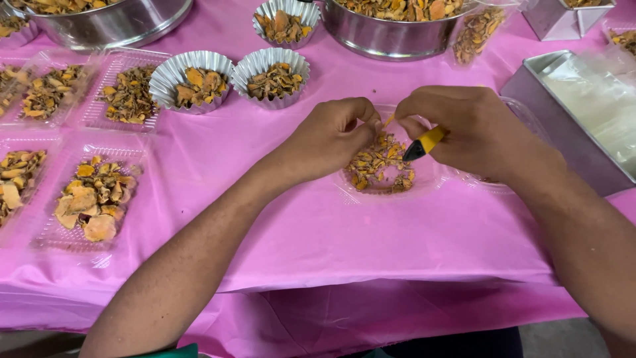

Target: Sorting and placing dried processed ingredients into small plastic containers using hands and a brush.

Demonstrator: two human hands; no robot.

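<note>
I'm pinching one small orange chip (388, 120) in my left grip (334, 132), fingers closed on it, while my right grip (474, 129) is clamped around one yellow-and-black tool (424, 143). Both are hovering right over one clear tray (424, 182) of dried slices. Three fluted foil cups (270, 76) are sitting beyond my left grip on the pink bench (318, 232).

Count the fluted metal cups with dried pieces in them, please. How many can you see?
3. Two fluted cups sit side by side left of the hands, one beside the other. A third stands behind them at the top edge. More may lie outside the picture.
</note>
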